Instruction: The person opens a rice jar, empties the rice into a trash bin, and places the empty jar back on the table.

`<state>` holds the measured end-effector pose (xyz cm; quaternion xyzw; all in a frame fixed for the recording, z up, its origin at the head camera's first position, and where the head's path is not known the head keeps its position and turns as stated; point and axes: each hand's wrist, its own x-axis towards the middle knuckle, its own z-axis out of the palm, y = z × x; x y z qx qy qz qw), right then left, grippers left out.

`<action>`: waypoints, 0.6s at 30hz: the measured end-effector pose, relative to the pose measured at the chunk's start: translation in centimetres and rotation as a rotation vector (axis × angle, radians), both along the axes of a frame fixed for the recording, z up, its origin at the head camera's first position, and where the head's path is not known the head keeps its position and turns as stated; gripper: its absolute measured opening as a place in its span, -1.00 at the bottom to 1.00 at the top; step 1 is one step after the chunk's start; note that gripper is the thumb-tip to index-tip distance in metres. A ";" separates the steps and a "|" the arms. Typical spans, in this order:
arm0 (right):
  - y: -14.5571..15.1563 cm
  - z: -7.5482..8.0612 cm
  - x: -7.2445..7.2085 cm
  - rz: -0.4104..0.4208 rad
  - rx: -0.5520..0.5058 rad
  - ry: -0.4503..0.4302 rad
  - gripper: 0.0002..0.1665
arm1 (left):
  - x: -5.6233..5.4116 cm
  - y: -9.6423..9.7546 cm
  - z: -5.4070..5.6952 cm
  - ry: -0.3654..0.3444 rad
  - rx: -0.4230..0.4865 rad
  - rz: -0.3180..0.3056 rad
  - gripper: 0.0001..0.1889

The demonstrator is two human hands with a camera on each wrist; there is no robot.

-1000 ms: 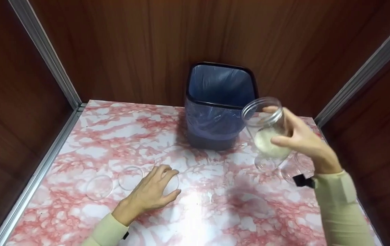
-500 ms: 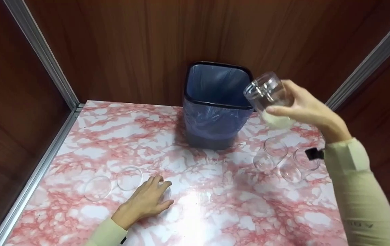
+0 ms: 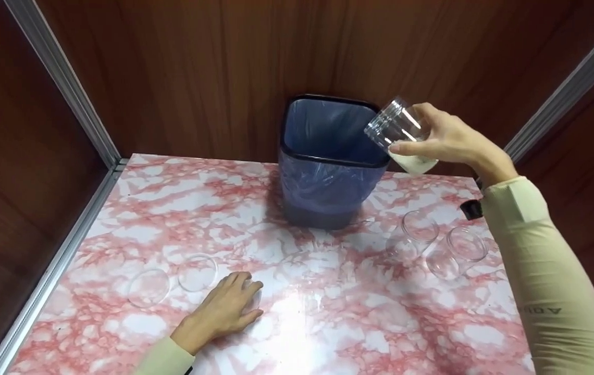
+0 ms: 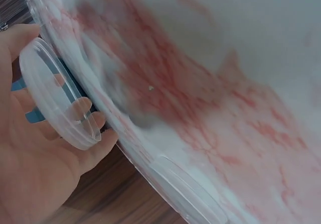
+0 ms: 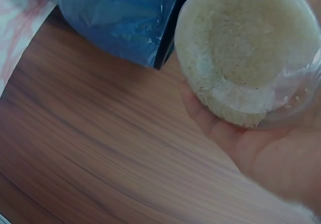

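Observation:
Up at the right rim of the bin (image 3: 323,182), my right hand (image 3: 448,136) grips a clear plastic jar (image 3: 388,127) tilted on its side, mouth toward the bin. Pale rice (image 5: 241,38) lies gathered in the jar's lower end in the right wrist view, with a few grains stuck on the clear wall. Low over the table, my left hand (image 3: 221,307) holds a clear round lid (image 4: 52,93) between thumb and curled fingers. The hand mostly covers this lid in the head view.
Two more clear lids, a left one (image 3: 149,288) and a nearer one (image 3: 198,272), lie left of my left hand. Two clear jars, one (image 3: 419,229) and another (image 3: 465,245), stand at the right. A blue bag lines the bin, which stands against the wood back wall (image 3: 198,78).
My right hand has risen toward the bin's right rim, tipping the jar over sideways. My left hand has shifted slightly toward me and to the left.

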<state>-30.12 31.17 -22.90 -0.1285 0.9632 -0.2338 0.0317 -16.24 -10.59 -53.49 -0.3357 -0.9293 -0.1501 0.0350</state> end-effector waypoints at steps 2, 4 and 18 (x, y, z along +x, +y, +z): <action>-0.1 0.2 -0.5 -0.001 0.019 0.010 0.10 | 0.0 0.0 -0.2 0.020 -0.007 -0.011 -0.48; -0.3 0.4 -1.0 -0.005 0.038 0.023 0.10 | 0.0 0.0 -0.4 0.034 -0.019 -0.022 -0.47; -2.1 1.5 -4.0 -0.047 0.159 -0.021 0.23 | -0.1 -0.2 -0.2 -0.026 -0.127 0.018 -0.49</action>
